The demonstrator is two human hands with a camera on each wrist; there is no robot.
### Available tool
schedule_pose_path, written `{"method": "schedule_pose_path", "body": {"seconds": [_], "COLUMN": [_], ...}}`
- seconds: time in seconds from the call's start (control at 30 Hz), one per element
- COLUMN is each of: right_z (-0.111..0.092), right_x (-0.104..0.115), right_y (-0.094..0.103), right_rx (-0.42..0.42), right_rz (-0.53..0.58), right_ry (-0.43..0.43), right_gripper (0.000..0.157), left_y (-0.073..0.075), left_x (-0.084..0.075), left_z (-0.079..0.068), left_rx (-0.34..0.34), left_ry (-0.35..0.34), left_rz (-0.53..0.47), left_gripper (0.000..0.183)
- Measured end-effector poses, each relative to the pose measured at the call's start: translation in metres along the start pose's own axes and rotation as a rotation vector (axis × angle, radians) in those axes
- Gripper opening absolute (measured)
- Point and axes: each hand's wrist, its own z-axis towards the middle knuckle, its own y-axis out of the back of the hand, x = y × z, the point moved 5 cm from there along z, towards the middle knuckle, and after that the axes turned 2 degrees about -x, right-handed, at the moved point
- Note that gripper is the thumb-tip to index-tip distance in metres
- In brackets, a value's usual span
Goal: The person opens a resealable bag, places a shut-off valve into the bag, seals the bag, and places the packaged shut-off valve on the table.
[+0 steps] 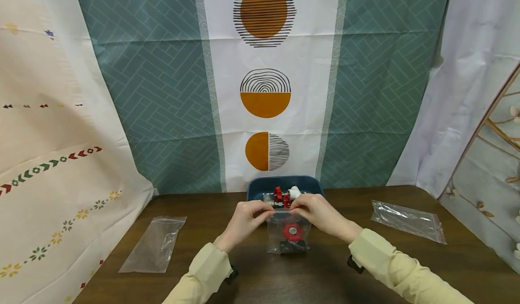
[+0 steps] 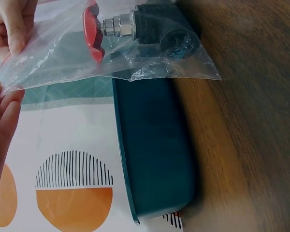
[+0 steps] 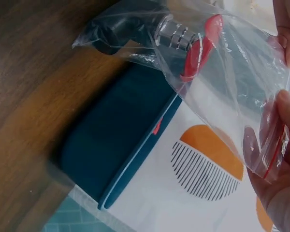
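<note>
Between both hands hangs a clear zip bag point(image 1: 275, 236) with a red seal line along its top. Inside the bag is a valve point(image 2: 157, 24) with a red handwheel, a silver stem and a black body. My left hand point(image 1: 245, 218) pinches the bag's top edge on the left. On the right, my right hand point(image 1: 322, 214) pinches the same edge between thumb and fingers. In the head view, the bag's bottom hangs at or just above the table; contact there is hard to tell.
Behind the bag stands a dark blue bin point(image 1: 256, 184) holding red-handled valves point(image 1: 279, 196) and a white pipe fitting point(image 1: 294, 192). A flat clear bag point(image 1: 152, 245) lies on the brown table point(image 1: 260, 281) at left, and clear packaging point(image 1: 406, 220) at right. Curtains hang behind.
</note>
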Motion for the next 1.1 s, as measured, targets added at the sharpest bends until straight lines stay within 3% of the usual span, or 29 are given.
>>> {"method": "schedule_pose_path", "body": {"seconds": [0.2,0.37,0.67,0.9,1.1], "right_z": [-0.001,-0.001,-0.002,0.001,0.002], "right_x": [0.005,0.008,-0.006,-0.005,-0.003], "right_y": [-0.002,0.001,0.004,0.0,-0.001], "right_rx": [-0.027,-0.048,0.008,0.04,0.044], "right_rz": [-0.149,-0.122,0.105,0.145,0.116], "right_ry": [0.086,0.144,-0.024,-0.031,-0.02], "right_gripper": [0.01,0.011,0.012,0.01,0.005], "left_y": [0.0,-0.001,-0.001,-0.001,-0.002], "left_x": [-0.002,-0.001,0.0,0.001,0.0], "left_z": [0.0,0.0,0.001,0.0,0.001], "left_rx": [-0.019,-0.006,0.007,-0.002,0.005], "left_ry": [-0.034,-0.028,0.0,0.014,0.024], "left_rz": [0.012,0.009,-0.014,-0.019,-0.009], "left_gripper": [0.012,0.009,0.008,0.008,0.01]}}
